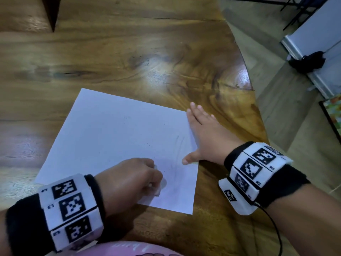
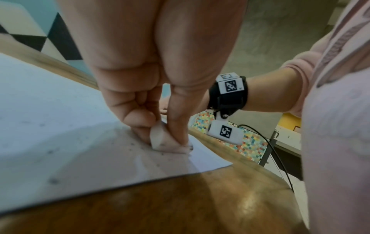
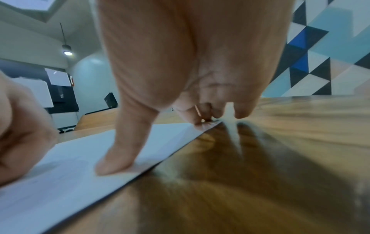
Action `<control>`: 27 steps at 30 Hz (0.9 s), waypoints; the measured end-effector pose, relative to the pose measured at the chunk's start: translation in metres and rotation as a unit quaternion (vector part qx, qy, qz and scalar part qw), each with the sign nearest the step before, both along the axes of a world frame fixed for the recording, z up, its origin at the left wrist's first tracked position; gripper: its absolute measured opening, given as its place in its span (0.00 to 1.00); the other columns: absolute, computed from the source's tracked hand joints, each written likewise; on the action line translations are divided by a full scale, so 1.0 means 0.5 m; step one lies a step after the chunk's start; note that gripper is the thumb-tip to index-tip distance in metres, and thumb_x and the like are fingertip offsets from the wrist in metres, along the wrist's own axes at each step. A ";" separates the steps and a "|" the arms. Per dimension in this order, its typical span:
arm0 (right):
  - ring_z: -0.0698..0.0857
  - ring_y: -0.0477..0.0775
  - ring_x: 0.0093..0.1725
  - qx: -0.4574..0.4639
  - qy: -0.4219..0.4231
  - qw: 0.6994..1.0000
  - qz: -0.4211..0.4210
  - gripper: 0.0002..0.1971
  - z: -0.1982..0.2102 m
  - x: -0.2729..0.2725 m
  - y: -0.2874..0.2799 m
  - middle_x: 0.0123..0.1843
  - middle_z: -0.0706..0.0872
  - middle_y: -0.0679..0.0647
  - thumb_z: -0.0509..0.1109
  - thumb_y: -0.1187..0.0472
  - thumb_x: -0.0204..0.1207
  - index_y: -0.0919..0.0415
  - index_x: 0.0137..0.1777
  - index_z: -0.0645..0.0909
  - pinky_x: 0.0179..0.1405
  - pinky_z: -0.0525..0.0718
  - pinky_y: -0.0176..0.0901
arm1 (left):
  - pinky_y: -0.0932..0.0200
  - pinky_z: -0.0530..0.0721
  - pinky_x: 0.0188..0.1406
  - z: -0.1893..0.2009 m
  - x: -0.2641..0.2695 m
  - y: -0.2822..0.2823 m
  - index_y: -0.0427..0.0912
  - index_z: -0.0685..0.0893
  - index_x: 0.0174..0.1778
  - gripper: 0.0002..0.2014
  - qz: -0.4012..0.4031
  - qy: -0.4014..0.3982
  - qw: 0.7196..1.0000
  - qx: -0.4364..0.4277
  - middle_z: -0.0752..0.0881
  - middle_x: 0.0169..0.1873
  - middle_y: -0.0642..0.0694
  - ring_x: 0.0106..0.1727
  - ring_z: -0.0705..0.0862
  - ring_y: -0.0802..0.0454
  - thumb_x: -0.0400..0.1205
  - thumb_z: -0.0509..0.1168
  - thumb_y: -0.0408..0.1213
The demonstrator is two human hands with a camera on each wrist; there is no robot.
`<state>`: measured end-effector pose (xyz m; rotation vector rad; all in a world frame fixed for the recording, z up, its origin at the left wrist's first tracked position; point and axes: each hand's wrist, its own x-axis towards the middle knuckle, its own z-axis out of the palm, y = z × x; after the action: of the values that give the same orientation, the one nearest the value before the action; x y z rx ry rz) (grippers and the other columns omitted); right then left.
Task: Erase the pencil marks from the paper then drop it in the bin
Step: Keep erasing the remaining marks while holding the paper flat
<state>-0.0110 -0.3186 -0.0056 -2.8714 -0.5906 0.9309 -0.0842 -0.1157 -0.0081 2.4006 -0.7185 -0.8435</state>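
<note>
A white sheet of paper (image 1: 118, 141) lies tilted on the wooden table (image 1: 129, 52), with faint pencil strokes (image 1: 180, 148) near its right edge. My left hand (image 1: 136, 180) pinches a white eraser (image 2: 166, 140) between thumb and fingers and presses its end on the paper near the near edge. Dark eraser crumbs (image 2: 53, 180) dot the sheet. My right hand (image 1: 203, 133) lies flat with straight fingers along the paper's right edge, thumb (image 3: 118, 158) on the sheet, the other fingertips (image 3: 243, 114) at the far corner and on the wood.
The table's curved right edge (image 1: 247, 74) drops to a grey floor. A black object (image 1: 310, 60) lies by a white panel there. A colourful chequered mat (image 1: 334, 111) is at the far right. A cable (image 1: 275, 226) hangs from my right wristband. No bin is in view.
</note>
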 end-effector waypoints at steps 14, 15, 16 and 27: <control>0.27 0.51 0.80 -0.007 0.025 1.000 -0.011 0.68 -0.001 -0.025 -0.014 0.80 0.21 0.54 0.74 0.33 0.60 0.61 0.80 0.26 0.82 0.38 0.51 | 0.69 0.67 0.26 0.023 0.207 -0.117 0.40 0.85 0.44 0.06 0.161 -0.116 0.980 0.012 0.79 0.35 0.49 0.38 0.75 0.53 0.73 0.70 0.34; 0.27 0.51 0.80 -0.005 0.024 1.000 -0.012 0.68 -0.001 -0.025 -0.014 0.80 0.21 0.54 0.74 0.33 0.60 0.61 0.80 0.26 0.82 0.38 0.51 | 0.72 0.69 0.26 0.020 0.195 -0.110 0.39 0.85 0.42 0.04 0.147 -0.114 0.982 0.003 0.79 0.33 0.49 0.37 0.75 0.53 0.72 0.70 0.34; 0.27 0.50 0.80 -0.003 0.023 1.000 -0.013 0.68 -0.001 -0.026 -0.014 0.80 0.22 0.54 0.75 0.34 0.60 0.61 0.80 0.26 0.82 0.38 0.51 | 0.77 0.69 0.27 0.017 0.179 -0.101 0.40 0.86 0.39 0.03 0.118 -0.113 0.987 -0.004 0.79 0.31 0.50 0.36 0.75 0.52 0.72 0.71 0.34; 0.24 0.48 0.79 -0.007 0.028 1.000 -0.008 0.67 -0.004 -0.029 -0.020 0.79 0.19 0.51 0.73 0.32 0.60 0.58 0.79 0.25 0.81 0.34 0.52 | 0.82 0.67 0.26 0.021 0.224 -0.097 0.39 0.86 0.42 0.07 0.149 -0.137 0.979 0.003 0.81 0.30 0.49 0.34 0.75 0.52 0.71 0.71 0.36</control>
<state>-0.0254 -0.3286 -0.0075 -2.8472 -0.5580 1.0125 0.0280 -0.1644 0.0025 2.5717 -0.4344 -0.3990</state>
